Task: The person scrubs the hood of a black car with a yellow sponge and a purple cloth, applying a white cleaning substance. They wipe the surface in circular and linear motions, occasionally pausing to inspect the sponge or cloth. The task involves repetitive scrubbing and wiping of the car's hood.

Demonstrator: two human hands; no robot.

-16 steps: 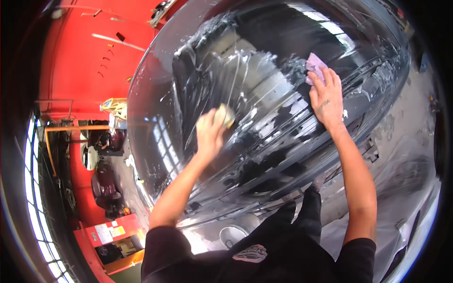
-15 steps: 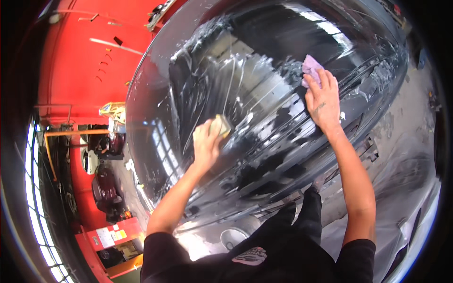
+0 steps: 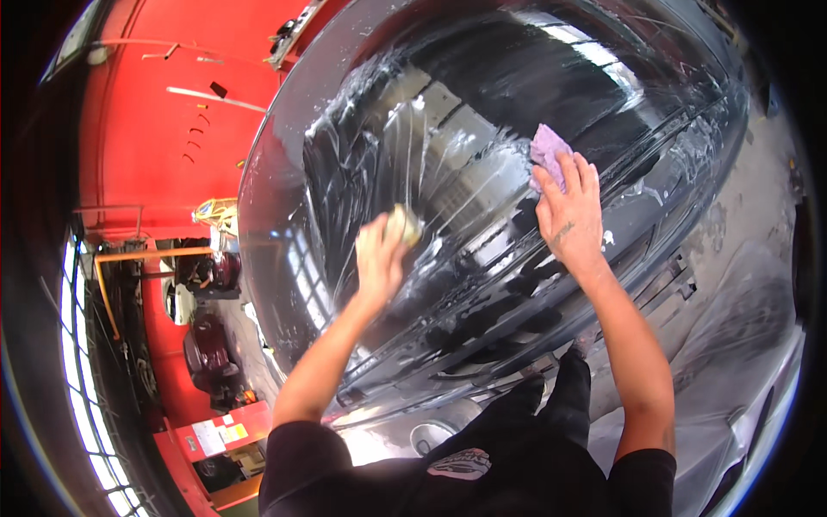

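Observation:
A dark, glossy, curved car body [image 3: 482, 77] fills the middle of the view, streaked with white foam and wet smears. My left hand [image 3: 379, 263] is closed on a small yellowish sponge [image 3: 408, 227] against the panel, slightly blurred by motion. Farther right, my right hand [image 3: 572, 211] grips a crumpled purple cloth [image 3: 549, 152], its fingers bent over the lower part. The cloth meets the panel beside the foamy patch. My palms are turned away, so the undersides of sponge and cloth are hidden.
Beyond the car's left edge rises a red wall [image 3: 164, 129], with an orange pipe [image 3: 155, 253] lower down. A pale bucket [image 3: 431, 436] stands near my legs. On the right, a translucent plastic sheet [image 3: 732, 319] covers part of the grey floor [image 3: 732, 207].
My right hand has drawn the purple cloth left and slightly down across the panel. My left hand and the sponge have moved only a little. The view has shifted slightly.

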